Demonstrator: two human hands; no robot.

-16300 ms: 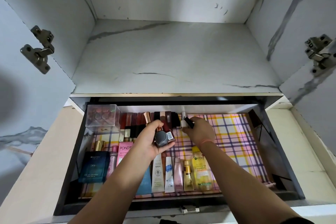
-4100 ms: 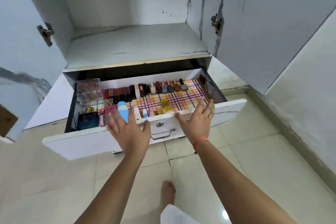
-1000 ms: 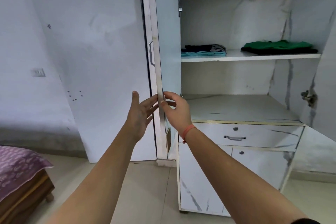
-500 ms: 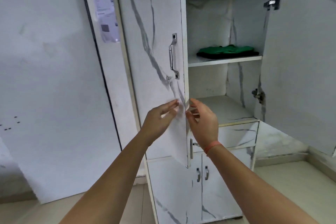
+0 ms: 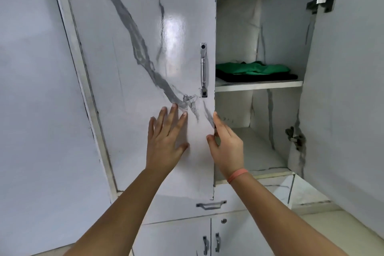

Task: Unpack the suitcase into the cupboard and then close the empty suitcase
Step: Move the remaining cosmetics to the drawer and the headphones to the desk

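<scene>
The cupboard [image 5: 239, 37] fills most of the view, a tall white unit with a glossy laminate printed with grey marble veins. Its left door [image 5: 145, 48] now stands almost flat toward the camera. Half a second ago it was more ajar, so it is swinging toward closed. The right door [image 5: 349, 89] is wide open, with dark metal hinges on its inner side.

Inside, a flat white shelf [image 5: 259, 83] carries a folded green garment [image 5: 255, 68] on top of a black one [image 5: 259, 77]; both look soft. Under the doors the drawer [image 5: 176, 208], which was pulled out and full of cosmetics four seconds ago, is now pushed in.

I judge from this that the unpacking is finished and the cupboard is being shut. The suitcase is not in view (it must be somewhere behind the person), and closing it is not yet done.

The door handle [image 5: 203, 69] is slim, chromed and vertical. No hand touches it.

The left hand [image 5: 166, 137] lies flat on the door face, with fingers straight and spread. The right hand [image 5: 226, 145] holds the free edge of the door, thumb on the front and fingers round the back. It wears a thin orange wristband [image 5: 238, 174].
</scene>
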